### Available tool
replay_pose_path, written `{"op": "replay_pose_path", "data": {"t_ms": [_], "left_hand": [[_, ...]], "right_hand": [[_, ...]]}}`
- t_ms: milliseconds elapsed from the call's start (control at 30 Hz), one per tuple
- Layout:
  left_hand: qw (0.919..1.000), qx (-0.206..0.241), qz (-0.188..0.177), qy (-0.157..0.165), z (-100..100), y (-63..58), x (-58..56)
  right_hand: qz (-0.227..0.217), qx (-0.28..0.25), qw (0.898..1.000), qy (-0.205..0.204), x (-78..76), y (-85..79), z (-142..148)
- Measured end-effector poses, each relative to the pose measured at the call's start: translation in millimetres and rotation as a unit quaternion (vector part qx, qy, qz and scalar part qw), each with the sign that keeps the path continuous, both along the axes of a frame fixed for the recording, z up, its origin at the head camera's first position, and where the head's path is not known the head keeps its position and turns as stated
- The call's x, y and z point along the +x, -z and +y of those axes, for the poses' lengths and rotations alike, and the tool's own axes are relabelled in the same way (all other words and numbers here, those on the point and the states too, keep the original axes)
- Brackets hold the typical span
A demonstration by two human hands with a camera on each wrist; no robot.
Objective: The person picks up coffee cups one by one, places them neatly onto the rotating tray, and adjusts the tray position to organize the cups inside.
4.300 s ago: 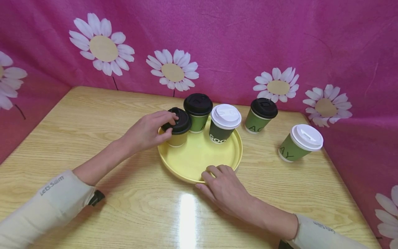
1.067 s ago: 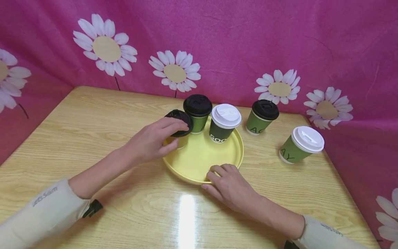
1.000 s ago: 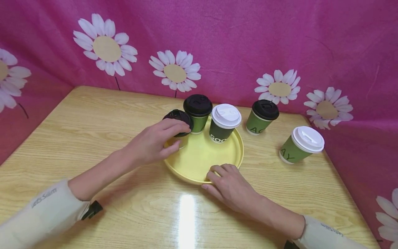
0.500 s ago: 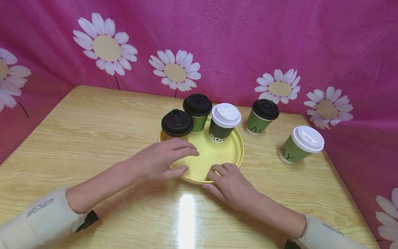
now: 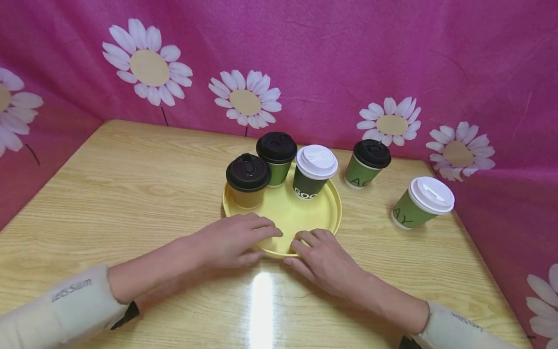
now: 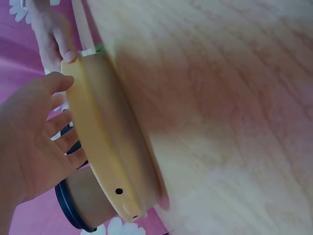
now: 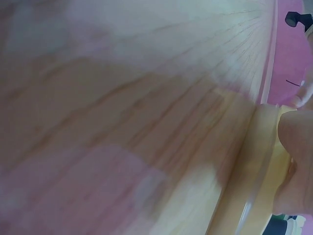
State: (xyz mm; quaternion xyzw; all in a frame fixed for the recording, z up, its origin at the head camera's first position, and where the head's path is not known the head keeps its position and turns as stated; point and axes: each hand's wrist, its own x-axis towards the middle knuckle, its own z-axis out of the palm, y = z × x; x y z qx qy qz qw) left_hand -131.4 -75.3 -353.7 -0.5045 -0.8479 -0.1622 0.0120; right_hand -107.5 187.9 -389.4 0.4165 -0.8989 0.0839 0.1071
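Observation:
A round yellow tray (image 5: 305,218) lies on the table with three lidded paper cups on it: a brown cup with a black lid (image 5: 248,179), a green cup with a black lid (image 5: 277,155) and a dark cup with a white lid (image 5: 311,174). My right hand (image 5: 324,264) grips the tray's near rim, thumb outside and fingers curled over the inside. Just left of it, my left hand (image 5: 237,240) is at the near-left rim, fingers extended over the tray. In the left wrist view its thumb tip (image 6: 66,82) overlaps the rim's top edge.
On the wooden table (image 5: 131,194), right of the tray, stand a green cup with a black lid (image 5: 367,165) and a green cup with a white lid (image 5: 420,203). A pink flowered cloth (image 5: 314,58) hangs behind and at both sides.
My left hand has let go of the brown cup on the tray's left and drawn back toward me to the near rim. The right hand stays at the rim.

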Motion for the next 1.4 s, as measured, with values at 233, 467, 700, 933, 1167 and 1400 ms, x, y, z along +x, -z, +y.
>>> {"op": "replay_pose_path", "data": {"t_ms": [233,467,700,933,1167,1400], "left_hand": [[0.9997,-0.024,-0.001,-0.009,1.3,8.2,1.9],[0.9995,-0.025,0.017,-0.007,2.0,13.4,2.4],[0.9977,-0.038,0.054,0.016,1.0,17.0,2.8],[0.9965,-0.045,0.066,0.023,0.2,18.4,3.1],[0.9961,-0.046,0.071,0.025,0.7,18.1,3.4],[0.9961,-0.040,0.076,0.020,1.1,19.3,3.9]], "right_hand": [[-0.003,0.007,1.000,0.005,0.9,-0.7,-0.5],[-0.007,0.009,1.000,0.008,1.7,-1.3,-1.6],[-0.013,0.009,1.000,0.010,2.2,-2.5,-1.6],[-0.022,0.024,0.999,0.018,2.8,-5.0,-1.1],[-0.050,0.051,0.997,0.020,2.1,-11.4,0.2],[-0.084,0.041,0.995,0.029,2.3,-18.3,3.5]]}}
